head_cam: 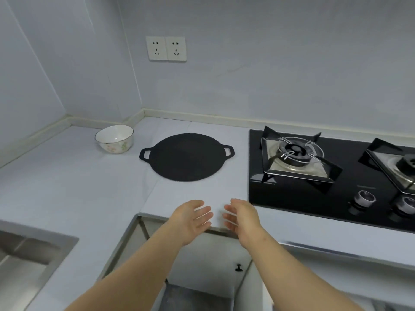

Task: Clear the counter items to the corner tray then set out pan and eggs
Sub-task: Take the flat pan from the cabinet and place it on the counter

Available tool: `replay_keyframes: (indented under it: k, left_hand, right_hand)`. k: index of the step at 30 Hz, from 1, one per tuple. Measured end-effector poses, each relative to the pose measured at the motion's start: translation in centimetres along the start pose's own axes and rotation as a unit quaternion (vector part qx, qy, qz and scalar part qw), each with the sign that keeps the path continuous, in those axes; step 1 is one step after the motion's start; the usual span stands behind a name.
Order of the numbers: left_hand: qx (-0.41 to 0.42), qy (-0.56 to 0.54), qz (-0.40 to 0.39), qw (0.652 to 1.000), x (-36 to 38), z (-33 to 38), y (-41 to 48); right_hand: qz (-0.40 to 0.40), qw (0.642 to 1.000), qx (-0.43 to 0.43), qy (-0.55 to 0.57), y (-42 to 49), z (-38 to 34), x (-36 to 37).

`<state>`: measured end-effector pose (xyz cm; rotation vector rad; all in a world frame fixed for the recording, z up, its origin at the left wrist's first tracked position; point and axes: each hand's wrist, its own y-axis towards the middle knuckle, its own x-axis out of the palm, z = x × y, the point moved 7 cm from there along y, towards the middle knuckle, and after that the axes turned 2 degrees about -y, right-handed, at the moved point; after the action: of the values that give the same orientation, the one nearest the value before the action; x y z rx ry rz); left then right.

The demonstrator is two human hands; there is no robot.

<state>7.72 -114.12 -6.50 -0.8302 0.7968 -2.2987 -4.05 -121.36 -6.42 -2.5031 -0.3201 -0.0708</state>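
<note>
A flat black round pan (186, 157) with two small loop handles lies on the pale counter (67, 180), left of the stove. A white bowl (114, 139) with a floral print stands upright in the back left corner, and its inside looks empty. My left hand (194, 217) and my right hand (241, 217) hover side by side over the counter's front edge, palms facing each other, fingers straight, holding nothing. Both hands are well in front of the pan and apart from it. No eggs and no tray are in view.
A black glass gas stove (314, 198) with two burners and two knobs fills the right side. A steel sink (27, 254) sits at the lower left. Two wall sockets (166, 48) are above the counter. A cabinet door with a knob (238, 267) stands below the counter edge.
</note>
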Motion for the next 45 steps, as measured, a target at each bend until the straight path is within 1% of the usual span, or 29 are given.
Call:
replay_keyframes:
  k: [2,6,10,13,16,19,25,32,37,42,45]
  left_hand:
    - [0.003,0.021,0.015,1.0,0.2,-3.4,-1.5]
    - [0.005,0.066,0.043,0.997,0.8,-10.7,-4.4]
    - [-0.009,0.112,0.075,0.991,0.6,-18.0,-7.0]
    - [0.005,0.176,0.105,0.979,-0.4,-21.6,-8.5]
    - [0.012,0.242,0.104,0.965,-1.1,-24.4,-10.0]
    - [0.004,0.293,0.1,0.951,-1.7,-25.9,-10.9]
    - [0.006,0.329,0.082,0.941,-2.7,-26.8,-11.7]
    - [0.016,0.333,0.061,0.941,-4.1,-27.3,-12.9]
    - [0.03,0.328,0.066,0.942,-4.4,-27.6,-13.3]
    - [0.037,0.351,0.075,0.933,-3.5,-28.1,-13.4]
    - [0.028,0.344,0.068,0.936,-2.2,-28.7,-13.5]
  right_hand:
    - [-0.023,0.999,-0.013,-0.017,-2.1,1.5,-2.3]
    - [-0.034,0.998,-0.014,-0.053,-6.1,4.8,-7.9]
    - [-0.031,0.997,0.016,-0.066,-9.3,8.4,-13.2]
    - [-0.021,0.996,0.043,-0.07,-11.3,10.9,-16.2]
    - [-0.02,0.995,0.064,-0.075,-13.2,12.5,-18.8]
    - [-0.019,0.994,0.075,-0.079,-14.8,13.6,-20.4]
    - [-0.004,0.993,0.09,-0.082,-17.4,15.3,-21.5]
    - [0.019,0.991,0.099,-0.089,-19.2,18.1,-22.1]
    - [0.042,0.99,0.117,-0.07,-19.7,20.2,-23.4]
    - [0.048,0.988,0.13,-0.063,-19.6,20.6,-25.3]
    - [0.047,0.988,0.133,-0.059,-18.7,20.2,-26.8]
